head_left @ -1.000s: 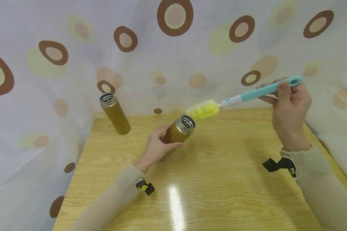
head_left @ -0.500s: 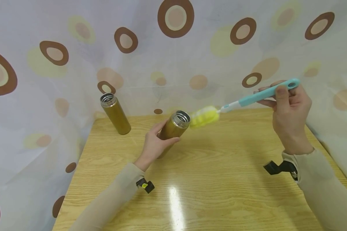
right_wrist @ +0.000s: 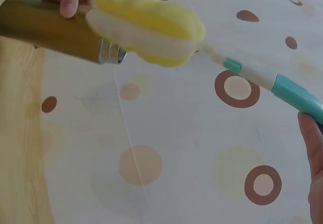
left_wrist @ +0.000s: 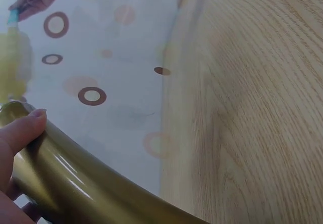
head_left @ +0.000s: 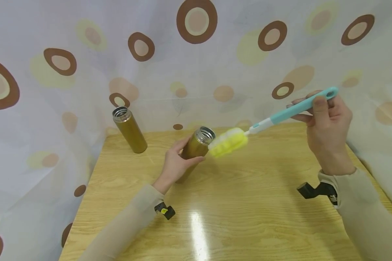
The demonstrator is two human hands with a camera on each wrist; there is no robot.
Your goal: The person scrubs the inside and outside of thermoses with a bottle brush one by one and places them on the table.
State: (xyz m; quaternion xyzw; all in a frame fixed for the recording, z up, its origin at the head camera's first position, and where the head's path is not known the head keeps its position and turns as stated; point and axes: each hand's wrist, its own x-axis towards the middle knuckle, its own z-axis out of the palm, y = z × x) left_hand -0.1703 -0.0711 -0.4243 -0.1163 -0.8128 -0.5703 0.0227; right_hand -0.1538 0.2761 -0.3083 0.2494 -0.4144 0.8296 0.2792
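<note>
My left hand [head_left: 176,164] grips a gold thermos bottle [head_left: 194,148] round its body, and the bottle leans to the right. Its metal mouth [head_left: 205,135] is open, with no lid on it. In my right hand [head_left: 330,127] is a bottle brush, pinched by its turquoise handle [head_left: 292,111]. The brush's yellow and white sponge head [head_left: 228,142] hangs just right of the bottle's mouth, outside it; whether they touch I cannot tell. The right wrist view has the sponge [right_wrist: 149,27] overlapping the bottle [right_wrist: 50,28] near its neck.
A second gold thermos bottle [head_left: 130,129], lidless too, stands upright at the back left of the wooden table [head_left: 248,210]. Behind the table hangs a white curtain [head_left: 196,79] with brown and yellow round patterns, and it runs along both sides.
The sponge head has swung downward beside the bottle's mouth. My left hand has shifted the bottle slightly left. The standing bottle has stayed in place.
</note>
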